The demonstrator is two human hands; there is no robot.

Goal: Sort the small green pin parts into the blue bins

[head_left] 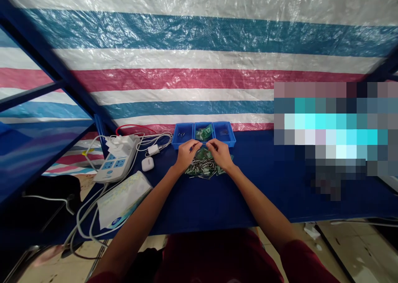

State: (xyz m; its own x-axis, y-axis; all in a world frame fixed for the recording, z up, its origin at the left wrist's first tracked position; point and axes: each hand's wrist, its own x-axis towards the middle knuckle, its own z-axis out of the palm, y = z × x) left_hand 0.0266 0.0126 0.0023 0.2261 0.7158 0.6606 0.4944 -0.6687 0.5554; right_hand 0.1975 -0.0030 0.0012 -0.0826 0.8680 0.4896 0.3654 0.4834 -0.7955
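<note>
My left hand (187,153) and my right hand (219,153) face each other above a pile of thin silvery metal pieces (202,167). Both are closed in a pinch, fingertips a short gap apart. What the fingers hold is too small to make out. Green plastic (228,158) shows under and around the pile. Just beyond my fingers stands a row of blue bins (232,142). The left compartment has a few small pieces, the middle one a green plastic bag (204,132), and the right one a little something I cannot identify.
Left of my arms are a power strip (113,167) with plugs and white cables, a white charger (153,150), a small white case (147,164) and a tissue pack (124,200). Striped plastic sheeting (199,80) hangs behind the blue table (211,208). A blurred-out area covers the right.
</note>
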